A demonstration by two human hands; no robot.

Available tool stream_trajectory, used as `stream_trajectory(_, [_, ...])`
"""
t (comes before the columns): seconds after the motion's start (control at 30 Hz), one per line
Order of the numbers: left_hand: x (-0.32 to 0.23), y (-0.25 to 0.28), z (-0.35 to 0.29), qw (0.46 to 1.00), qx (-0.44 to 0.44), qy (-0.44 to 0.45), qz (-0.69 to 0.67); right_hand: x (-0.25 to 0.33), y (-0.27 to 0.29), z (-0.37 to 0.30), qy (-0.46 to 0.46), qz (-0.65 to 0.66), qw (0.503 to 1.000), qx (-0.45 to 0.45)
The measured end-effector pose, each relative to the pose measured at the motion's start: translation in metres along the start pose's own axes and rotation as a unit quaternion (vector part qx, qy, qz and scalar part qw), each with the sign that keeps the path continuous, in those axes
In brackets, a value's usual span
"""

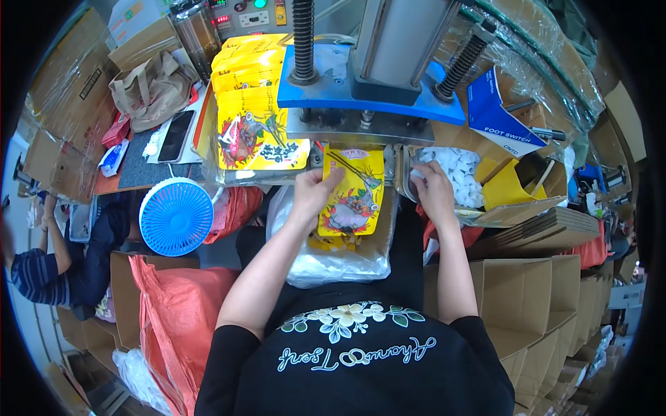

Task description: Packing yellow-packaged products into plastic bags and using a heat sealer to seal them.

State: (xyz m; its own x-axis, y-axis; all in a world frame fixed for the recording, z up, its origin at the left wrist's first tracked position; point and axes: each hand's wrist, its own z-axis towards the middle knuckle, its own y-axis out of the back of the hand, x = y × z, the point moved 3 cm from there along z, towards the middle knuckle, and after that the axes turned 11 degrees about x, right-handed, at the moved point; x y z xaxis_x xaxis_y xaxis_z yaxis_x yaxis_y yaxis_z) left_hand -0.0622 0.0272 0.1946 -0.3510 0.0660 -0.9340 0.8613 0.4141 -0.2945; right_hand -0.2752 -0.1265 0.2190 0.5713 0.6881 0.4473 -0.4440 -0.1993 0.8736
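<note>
My left hand [313, 194] pinches a yellow printed pouch [355, 197] by its left edge, below the press. The pouch hangs above a clear plastic bag [340, 267] on my lap, where more yellow packaging partly shows. My right hand [436, 196] is at the left side of a box of small white plastic pieces [454, 166]. Its fingers are curled together at the pieces, and their tips are too hidden to show what they hold. Stacks of similar yellow pouches [257, 118] lie left of the press.
A blue-plated press [371, 100] with springs stands straight ahead. To the left are a blue fan [176, 216], a phone [177, 136] and a cloth bag [152, 90]. Cardboard boxes [510, 298] flank my right, a red sack [184, 319] my left. Another person [45, 274] sits far left.
</note>
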Motion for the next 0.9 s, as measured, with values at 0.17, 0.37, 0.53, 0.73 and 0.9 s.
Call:
stream_trajectory(0.17, [-0.051,0.047,-0.024,0.76,-0.206,-0.234,0.57,-0.012,-0.001,-0.003,-0.054,0.233,0.97,-0.032])
stream_trajectory(0.37, [-0.031,0.088,-0.057,0.759,-0.181,-0.268,0.565,0.006,0.017,-0.013,-0.03,0.233,0.971,-0.033])
stream_trajectory(0.53, [-0.04,0.052,-0.071,0.931,-0.087,-0.211,0.283,0.059,0.029,-0.012,0.041,0.232,0.972,-0.026])
stream_trajectory(0.73, [-0.001,0.023,-0.079,0.914,0.033,-0.201,0.352,0.114,0.025,-0.012,0.215,0.133,0.953,0.167])
stream_trajectory(0.9, [0.008,0.012,-0.071,0.97,0.091,-0.06,0.218,0.098,0.004,-0.008,0.168,0.187,0.938,0.237])
